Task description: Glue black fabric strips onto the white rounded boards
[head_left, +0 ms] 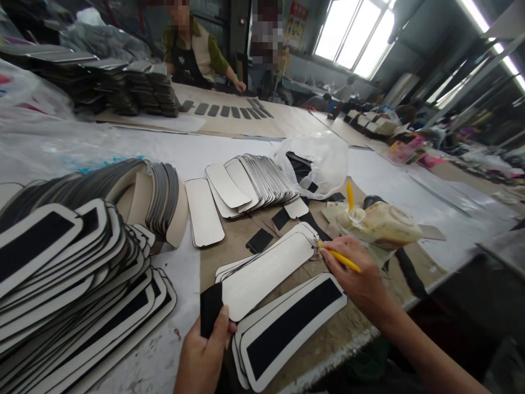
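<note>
1. A black piece (210,307) was grasped in the left hand (207,347), at the near end of a long pale panel (268,271).
2. A yellow stick tool (344,261) was pinched in the right hand (355,271), its tip held at the panel's far end.
3. The panel was laid over similar ones on a brown sheet (235,241), beside panels with black strips (295,331).
4. A messy glue-like tub (383,221) was placed beyond the right hand; more panels (77,284) were piled at left.

A factory workshop, long worktables (369,180), stacked cut pieces (74,262), 1 glue-stained container (381,221), overhead strip lights (488,35)
</note>
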Tool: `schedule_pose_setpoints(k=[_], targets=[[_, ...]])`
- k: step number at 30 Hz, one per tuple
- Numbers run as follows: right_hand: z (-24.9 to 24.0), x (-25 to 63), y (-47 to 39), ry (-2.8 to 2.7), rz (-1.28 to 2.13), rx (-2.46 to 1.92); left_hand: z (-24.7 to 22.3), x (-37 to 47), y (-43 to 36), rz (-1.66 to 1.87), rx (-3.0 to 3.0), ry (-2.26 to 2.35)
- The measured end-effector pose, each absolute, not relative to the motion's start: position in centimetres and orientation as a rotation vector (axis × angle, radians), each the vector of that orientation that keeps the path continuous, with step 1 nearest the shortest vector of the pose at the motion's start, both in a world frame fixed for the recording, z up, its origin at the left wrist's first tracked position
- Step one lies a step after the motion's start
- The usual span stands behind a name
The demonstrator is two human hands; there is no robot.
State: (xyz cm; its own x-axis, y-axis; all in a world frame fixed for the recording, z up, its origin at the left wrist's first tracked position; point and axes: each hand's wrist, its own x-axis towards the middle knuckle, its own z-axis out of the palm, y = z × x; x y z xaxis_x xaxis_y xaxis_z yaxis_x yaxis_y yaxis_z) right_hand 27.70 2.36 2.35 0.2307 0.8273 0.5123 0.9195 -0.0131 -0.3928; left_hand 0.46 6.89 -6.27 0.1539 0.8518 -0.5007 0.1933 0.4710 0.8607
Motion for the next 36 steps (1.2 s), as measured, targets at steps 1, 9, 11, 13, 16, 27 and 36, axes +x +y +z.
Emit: schedule_pose_setpoints(k=[1, 9, 11, 13, 16, 27, 36], targets=[[2.8, 27.5, 2.0, -1.601, -0.198, -1.835, -6.1, 0.2, 7.0, 0.615, 1.018, 1.379], [7.9, 27.3, -2.0, -1.55, -0.432, -1.892, -3.8, -2.3, 6.6, 0.666, 1.012, 1.432], [8.9, 27.5, -3.0, -1.545, -0.537, -1.924, -2.9, -2.6, 5.7, 0.645, 1.044, 1.429], [9.4, 27.7, -3.9, -1.54, -0.648, -1.947, -2.2, -2.5, 4.6, 0.602, 1.089, 1.415], [9.0, 27.8, -4.9, -1.526, -0.632, -1.967, -2.0, -1.5, 2.8, 0.52, 1.17, 1.352], [7.4, 25.5, -4.2, -1.669, -0.176, -1.772, -2.1, -1.2, 0.6, 0.576, 1.262, 1.451], [4.2, 19.3, 0.0, -1.852, 0.875, -1.674, 1.9, 1.1, 0.6, 0.333, 1.093, 0.808]])
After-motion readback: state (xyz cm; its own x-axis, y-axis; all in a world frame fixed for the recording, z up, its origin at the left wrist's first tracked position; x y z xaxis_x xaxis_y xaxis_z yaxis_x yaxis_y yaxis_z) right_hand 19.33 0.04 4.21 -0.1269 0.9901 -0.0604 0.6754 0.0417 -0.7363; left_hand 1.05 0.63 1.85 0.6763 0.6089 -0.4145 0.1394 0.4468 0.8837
